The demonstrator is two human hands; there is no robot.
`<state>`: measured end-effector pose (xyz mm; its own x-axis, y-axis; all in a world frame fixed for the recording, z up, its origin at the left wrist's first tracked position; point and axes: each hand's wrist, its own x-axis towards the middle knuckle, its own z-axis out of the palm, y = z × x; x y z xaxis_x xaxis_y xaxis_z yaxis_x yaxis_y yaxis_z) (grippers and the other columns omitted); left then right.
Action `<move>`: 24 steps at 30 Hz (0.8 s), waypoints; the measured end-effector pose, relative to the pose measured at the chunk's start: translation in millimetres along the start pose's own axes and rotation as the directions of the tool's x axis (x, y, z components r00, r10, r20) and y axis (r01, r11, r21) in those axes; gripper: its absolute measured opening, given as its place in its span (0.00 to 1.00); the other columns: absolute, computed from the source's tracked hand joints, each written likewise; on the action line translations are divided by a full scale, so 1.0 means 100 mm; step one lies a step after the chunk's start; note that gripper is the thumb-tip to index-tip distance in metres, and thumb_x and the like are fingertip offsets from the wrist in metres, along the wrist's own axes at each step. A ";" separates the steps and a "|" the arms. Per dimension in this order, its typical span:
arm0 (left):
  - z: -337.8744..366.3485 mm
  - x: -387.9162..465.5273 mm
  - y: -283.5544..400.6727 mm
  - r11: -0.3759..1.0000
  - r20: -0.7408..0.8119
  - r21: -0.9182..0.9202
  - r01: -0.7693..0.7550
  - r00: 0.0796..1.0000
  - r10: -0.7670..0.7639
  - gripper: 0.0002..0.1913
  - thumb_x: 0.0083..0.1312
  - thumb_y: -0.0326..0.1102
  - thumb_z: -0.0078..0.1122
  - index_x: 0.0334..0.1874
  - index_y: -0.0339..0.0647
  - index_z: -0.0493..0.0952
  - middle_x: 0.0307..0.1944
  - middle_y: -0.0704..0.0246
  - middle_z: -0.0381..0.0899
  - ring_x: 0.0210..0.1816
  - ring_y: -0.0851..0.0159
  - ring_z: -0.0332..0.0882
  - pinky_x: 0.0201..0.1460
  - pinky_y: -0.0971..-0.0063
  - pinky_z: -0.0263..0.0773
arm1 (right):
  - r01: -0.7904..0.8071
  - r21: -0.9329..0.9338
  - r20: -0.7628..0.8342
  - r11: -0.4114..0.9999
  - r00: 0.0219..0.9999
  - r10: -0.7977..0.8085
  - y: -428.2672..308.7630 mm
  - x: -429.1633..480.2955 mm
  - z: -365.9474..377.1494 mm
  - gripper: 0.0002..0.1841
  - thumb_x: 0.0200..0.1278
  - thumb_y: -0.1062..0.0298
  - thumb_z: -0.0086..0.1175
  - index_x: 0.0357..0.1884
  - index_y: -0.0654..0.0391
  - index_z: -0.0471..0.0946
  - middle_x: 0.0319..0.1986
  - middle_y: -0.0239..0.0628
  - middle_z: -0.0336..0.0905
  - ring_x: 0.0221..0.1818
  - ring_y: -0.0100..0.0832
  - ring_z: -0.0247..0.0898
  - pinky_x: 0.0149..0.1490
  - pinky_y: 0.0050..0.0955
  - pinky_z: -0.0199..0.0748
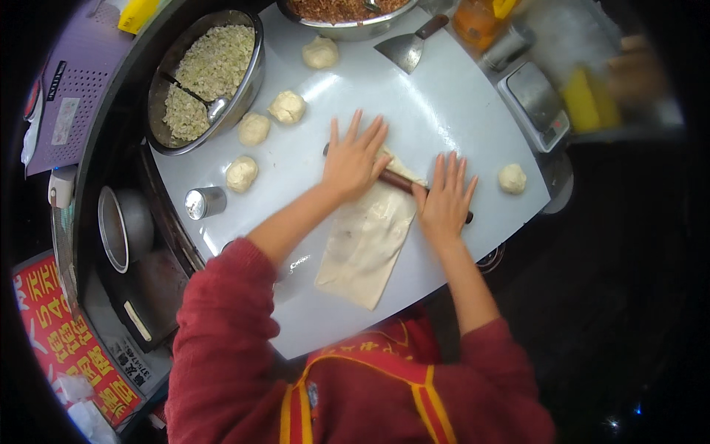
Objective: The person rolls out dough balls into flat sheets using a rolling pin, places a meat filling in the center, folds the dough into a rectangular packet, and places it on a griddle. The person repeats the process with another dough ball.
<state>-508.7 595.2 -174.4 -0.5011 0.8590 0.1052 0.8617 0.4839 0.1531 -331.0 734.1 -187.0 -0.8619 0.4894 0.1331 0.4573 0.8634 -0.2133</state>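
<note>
A long, thin sheet of dough (366,244) lies on the pale work surface, its near end hanging close to the front edge. Across its far part lies a dark wooden rolling pin (400,182). My left hand (355,161) rests with spread fingers over the pin's left part, palm down. Over its right part lies my right hand (445,202), flat, fingers stretched forward. Neither hand is closed round the pin. Beyond the pin a short strip of the dough shows. Several dough balls sit about the surface, one (242,174) at the left and another (512,178) at the right.
A steel bowl of chopped pale filling (211,72) with a spoon stands at the upper left, a bowl of reddish-brown filling (344,10) at the top. Near it lies a scraper (409,46). A metal shaker (206,202) is at the left, a digital scale (535,105) at the right.
</note>
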 end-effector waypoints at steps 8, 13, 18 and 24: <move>-0.06 1.29 -0.09 0.996 -0.265 -0.080 -0.048 0.964 0.025 0.21 0.70 0.45 0.54 0.61 0.42 0.74 0.61 0.64 0.75 0.67 0.54 0.66 0.68 0.56 0.59 | 0.054 0.140 -0.017 0.989 0.998 -0.053 0.25 1.12 -0.33 0.29 0.62 0.52 0.61 0.60 0.59 0.73 0.53 0.46 0.74 0.58 0.47 0.68 0.62 0.51 0.62; 0.02 1.14 0.00 0.992 -0.335 -0.122 -0.044 0.942 0.000 0.21 0.68 0.43 0.56 0.61 0.43 0.74 0.63 0.64 0.73 0.70 0.52 0.62 0.71 0.51 0.55 | 0.189 0.318 0.159 0.929 0.955 -0.249 0.20 0.74 -0.27 0.23 0.52 0.59 0.68 0.50 0.57 0.79 0.43 0.40 0.75 0.50 0.43 0.70 0.53 0.41 0.69; -0.12 -0.12 0.23 0.989 -0.058 -0.081 0.125 0.990 -0.130 0.31 0.72 0.49 0.48 0.74 0.44 0.62 0.77 0.63 0.54 0.79 0.48 0.42 0.74 0.32 0.34 | 0.181 0.143 0.128 0.973 0.972 -0.199 -0.24 -0.13 -0.28 0.48 0.56 0.48 0.65 0.71 0.69 0.57 0.73 0.57 0.52 0.76 0.56 0.44 0.75 0.56 0.42; -0.37 -1.05 0.35 0.971 0.168 -0.174 0.166 0.976 -0.137 0.33 0.71 0.46 0.50 0.76 0.43 0.58 0.79 0.65 0.48 0.80 0.47 0.37 0.74 0.32 0.32 | 0.068 0.224 0.304 0.972 0.943 -0.136 -0.65 -0.87 -0.47 0.51 0.59 0.49 0.63 0.73 0.72 0.49 0.76 0.57 0.41 0.79 0.54 0.34 0.77 0.56 0.30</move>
<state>-428.9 515.2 -143.9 -0.5939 0.8002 -0.0830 0.7391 0.5834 0.3366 -275.0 641.3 -139.0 -0.9415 0.3067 -0.1395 0.3368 0.8453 -0.4148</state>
